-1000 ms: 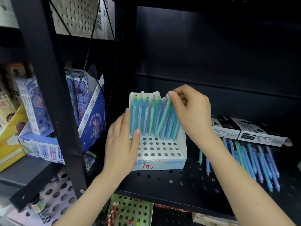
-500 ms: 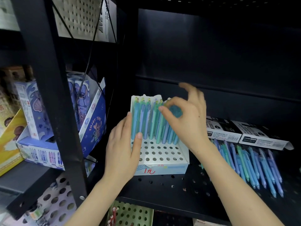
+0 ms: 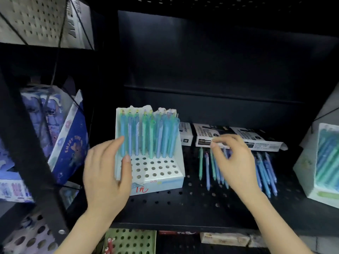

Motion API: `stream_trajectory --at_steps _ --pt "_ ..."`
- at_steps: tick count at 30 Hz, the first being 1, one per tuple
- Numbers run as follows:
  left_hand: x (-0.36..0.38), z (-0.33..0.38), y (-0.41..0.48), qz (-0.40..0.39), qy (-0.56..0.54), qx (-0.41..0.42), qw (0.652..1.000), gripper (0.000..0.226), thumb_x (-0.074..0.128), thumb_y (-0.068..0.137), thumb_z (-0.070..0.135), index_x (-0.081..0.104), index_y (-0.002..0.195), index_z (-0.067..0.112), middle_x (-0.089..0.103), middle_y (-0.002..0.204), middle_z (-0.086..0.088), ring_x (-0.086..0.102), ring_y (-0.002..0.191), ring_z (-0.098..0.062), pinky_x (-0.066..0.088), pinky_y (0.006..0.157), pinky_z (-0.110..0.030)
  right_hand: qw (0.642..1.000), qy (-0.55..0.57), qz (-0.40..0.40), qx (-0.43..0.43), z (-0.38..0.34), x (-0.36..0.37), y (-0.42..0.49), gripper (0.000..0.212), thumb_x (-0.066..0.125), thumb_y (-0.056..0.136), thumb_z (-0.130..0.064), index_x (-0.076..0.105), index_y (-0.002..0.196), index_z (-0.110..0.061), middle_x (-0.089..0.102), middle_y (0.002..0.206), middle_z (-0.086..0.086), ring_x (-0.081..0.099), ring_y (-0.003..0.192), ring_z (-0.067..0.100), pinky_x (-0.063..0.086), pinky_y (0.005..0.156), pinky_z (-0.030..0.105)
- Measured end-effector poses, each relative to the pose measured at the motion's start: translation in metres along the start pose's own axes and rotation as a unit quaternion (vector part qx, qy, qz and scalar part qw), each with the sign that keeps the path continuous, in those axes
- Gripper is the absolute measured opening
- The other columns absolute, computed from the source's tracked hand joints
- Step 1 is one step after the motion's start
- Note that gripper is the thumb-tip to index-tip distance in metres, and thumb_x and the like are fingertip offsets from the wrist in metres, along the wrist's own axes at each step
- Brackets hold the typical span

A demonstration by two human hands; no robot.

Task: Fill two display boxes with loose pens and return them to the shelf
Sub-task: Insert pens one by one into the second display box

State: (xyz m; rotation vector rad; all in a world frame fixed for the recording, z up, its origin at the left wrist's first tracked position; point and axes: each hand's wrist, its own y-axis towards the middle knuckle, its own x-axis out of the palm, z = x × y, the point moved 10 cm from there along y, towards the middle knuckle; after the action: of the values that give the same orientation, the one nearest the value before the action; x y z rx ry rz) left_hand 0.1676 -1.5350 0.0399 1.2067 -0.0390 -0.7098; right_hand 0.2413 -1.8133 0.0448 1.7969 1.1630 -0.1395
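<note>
A white display box (image 3: 157, 178) with a grid of holes stands on the black perforated shelf (image 3: 183, 206). Several blue and green pens (image 3: 148, 136) stand upright in its back rows; the front rows of holes hold nothing. My left hand (image 3: 106, 173) rests flat against the box's left side, thumb on the hole plate. My right hand (image 3: 236, 162) hovers with loosely curled fingers over a heap of loose blue and green pens (image 3: 264, 171) lying on the shelf; it holds nothing. A second box of pens (image 3: 322, 165) stands at the far right.
Flat black-and-white cartons (image 3: 236, 138) lie behind the loose pens. A black upright post (image 3: 27, 143) stands on the left, with blue patterned boxes (image 3: 67, 142) beyond it. A green pegboard holder (image 3: 132, 241) sits on the shelf below.
My right hand left the pens in the box and moved right and down, over the loose pens. My left hand stayed on the box. The view shifted right, showing the second box.
</note>
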Motion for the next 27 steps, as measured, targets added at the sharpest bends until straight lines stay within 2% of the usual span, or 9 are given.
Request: stream_trajectory --at_steps 2,5,7,9,12,16,18,23,27 --pt "0.003 0.024 -0.002 0.002 -0.039 0.024 0.999 0.034 0.044 0.090 0.019 0.057 0.111 -0.003 0.063 0.099 -0.014 0.050 0.091 -0.021 0.027 0.093 -0.009 0.997 -0.060 -0.006 0.054 0.047 -0.018 -0.009 0.018 0.059 0.089 -0.027 0.067 0.100 -0.015 0.062 0.103 -0.001 0.058 0.096 0.017 0.038 0.074 0.025" --pt "0.032 0.068 -0.008 -0.065 -0.120 0.045 0.990 0.029 0.044 0.090 0.019 0.060 0.109 0.004 0.060 0.094 0.001 0.051 0.087 -0.010 0.031 0.088 -0.007 0.980 -0.168 -0.030 0.100 0.104 -0.041 -0.016 0.028 0.061 0.087 -0.031 0.066 0.104 -0.009 0.064 0.100 0.011 0.059 0.093 0.030 0.042 0.069 0.033" --pt "0.063 0.092 -0.013 -0.151 -0.165 0.016 0.975 0.029 0.042 0.094 0.027 0.057 0.117 0.021 0.055 0.100 0.017 0.050 0.093 0.003 0.030 0.089 -0.003 0.966 -0.220 -0.049 0.124 0.130 -0.051 -0.019 0.037 0.061 0.086 -0.037 0.064 0.108 -0.008 0.064 0.099 0.016 0.057 0.093 0.035 0.044 0.071 0.037" --pt "0.100 0.107 -0.021 -0.235 -0.199 -0.046 0.950 0.033 0.041 0.096 0.034 0.041 0.129 0.041 0.050 0.116 0.026 0.046 0.109 0.010 0.030 0.094 -0.006 0.957 -0.247 -0.057 0.138 0.148 -0.056 -0.018 0.048 0.060 0.084 -0.045 0.063 0.112 -0.007 0.064 0.103 0.019 0.057 0.096 0.037 0.046 0.075 0.040" --pt "0.154 0.116 -0.033 -0.330 -0.198 -0.124 0.915 0.054 0.041 0.096 0.036 0.018 0.145 0.037 0.034 0.147 0.012 0.035 0.132 -0.005 0.029 0.106 -0.022 0.949 -0.255 -0.098 0.159 0.164 -0.047 -0.011 0.065 0.053 0.082 -0.058 0.054 0.125 -0.009 0.060 0.116 0.019 0.054 0.105 0.038 0.047 0.085 0.042" --pt "0.208 0.101 -0.045 -0.424 -0.086 -0.176 0.884 0.071 0.044 0.095 0.041 0.002 0.150 0.024 0.021 0.154 -0.010 0.031 0.136 -0.025 0.029 0.107 -0.032 0.937 -0.253 -0.137 0.196 0.173 -0.038 -0.009 0.072 0.046 0.081 -0.067 0.045 0.134 -0.019 0.057 0.124 0.011 0.048 0.116 0.035 0.043 0.092 0.042" --pt "0.223 0.091 -0.044 -0.433 -0.046 -0.194 0.879 0.078 0.051 0.092 0.040 0.005 0.150 0.018 0.029 0.149 -0.015 0.032 0.135 -0.030 0.031 0.109 -0.038 0.938 -0.255 -0.137 0.193 0.171 -0.038 -0.010 0.075 0.051 0.081 -0.065 0.041 0.138 -0.018 0.056 0.128 0.009 0.045 0.119 0.035 0.040 0.093 0.041" --pt "0.248 0.075 -0.041 -0.444 -0.071 -0.285 0.847 0.097 0.076 0.075 0.027 0.014 0.149 0.016 0.036 0.145 -0.015 0.037 0.131 -0.031 0.037 0.105 -0.043 0.963 -0.105 -0.119 0.219 0.170 -0.041 -0.013 0.070 0.069 0.078 -0.044 0.044 0.135 -0.014 0.057 0.126 0.008 0.047 0.118 0.030 0.040 0.098 0.039" --pt "0.251 0.068 -0.042 -0.457 -0.078 -0.345 0.816 0.091 0.080 0.072 0.021 0.025 0.144 0.006 0.041 0.140 -0.013 0.042 0.127 -0.028 0.041 0.097 -0.033 0.962 -0.052 -0.107 0.245 0.170 -0.047 -0.014 0.065 0.073 0.078 -0.032 0.044 0.133 -0.011 0.063 0.106 0.012 0.059 0.096 0.027 0.047 0.085 0.037"
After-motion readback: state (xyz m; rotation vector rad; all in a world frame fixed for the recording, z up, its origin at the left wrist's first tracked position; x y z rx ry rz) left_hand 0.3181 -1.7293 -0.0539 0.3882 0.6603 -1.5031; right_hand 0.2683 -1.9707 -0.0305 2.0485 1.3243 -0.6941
